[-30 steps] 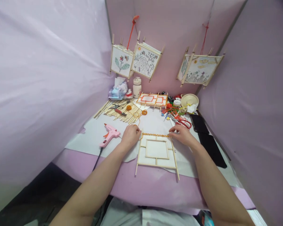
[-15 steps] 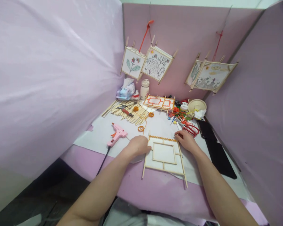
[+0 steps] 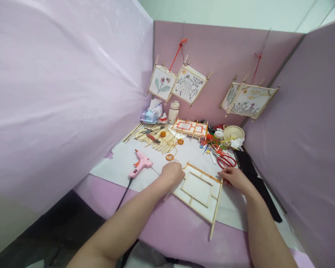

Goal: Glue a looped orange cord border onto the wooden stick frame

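Observation:
A wooden-stick frame (image 3: 211,206) with a white panel and a smaller inner rectangle lies tilted near the table's front edge. Curly orange cord (image 3: 203,172) runs along its far edge. My left hand (image 3: 171,175) is closed around the frame's left side, its fingertips partly hidden. At the far right corner, my right hand (image 3: 233,178) pinches the frame where the cord ends. A thin orange strand leads from the far left corner toward loose coils of orange cord (image 3: 170,157). To the left of my left hand rests a pink glue gun (image 3: 141,163).
Wooden sticks (image 3: 167,143) lie beneath pliers (image 3: 153,138) at the back left. Red-handled scissors (image 3: 226,161) and tangled cords are beyond my right hand, near a black flat object (image 3: 265,197). Another decorated frame (image 3: 190,128) lies behind. Picture lanterns (image 3: 190,85) hang above.
The frame has turned clockwise, its right side swinging nearer to me. My right hand has moved right and closer with that corner; my left hand has shifted slightly right. The camera view has tilted up.

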`<move>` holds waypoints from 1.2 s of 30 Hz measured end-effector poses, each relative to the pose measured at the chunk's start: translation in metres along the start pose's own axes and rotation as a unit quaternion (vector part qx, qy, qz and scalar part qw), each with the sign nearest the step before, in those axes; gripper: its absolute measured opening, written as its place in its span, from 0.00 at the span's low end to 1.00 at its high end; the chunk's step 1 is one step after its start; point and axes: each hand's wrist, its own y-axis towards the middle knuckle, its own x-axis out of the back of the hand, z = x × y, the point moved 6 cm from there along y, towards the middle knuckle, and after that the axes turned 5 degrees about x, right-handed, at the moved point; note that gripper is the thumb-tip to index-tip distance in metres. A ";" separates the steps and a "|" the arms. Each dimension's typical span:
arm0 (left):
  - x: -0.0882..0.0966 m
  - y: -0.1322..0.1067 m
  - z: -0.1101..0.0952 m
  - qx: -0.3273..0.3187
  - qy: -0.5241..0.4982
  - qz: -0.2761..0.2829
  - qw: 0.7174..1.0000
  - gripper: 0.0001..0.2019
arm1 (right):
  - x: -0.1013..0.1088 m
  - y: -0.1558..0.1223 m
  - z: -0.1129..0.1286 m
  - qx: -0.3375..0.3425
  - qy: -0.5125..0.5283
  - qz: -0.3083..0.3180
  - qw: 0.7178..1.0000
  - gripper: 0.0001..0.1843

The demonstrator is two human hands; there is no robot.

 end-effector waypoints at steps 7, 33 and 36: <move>0.002 0.049 -0.011 -0.001 0.020 -0.020 1.000 0.14 | -0.005 -0.021 0.008 -0.033 -0.010 0.103 0.994 0.23; -0.018 -0.017 -0.007 0.034 -0.049 -0.159 0.985 0.17 | -0.007 -0.004 0.083 0.211 -0.064 0.011 0.975 0.13; -0.020 -0.017 -0.007 0.024 -0.052 -0.165 0.985 0.17 | -0.033 0.008 0.139 0.287 -0.137 0.070 0.945 0.12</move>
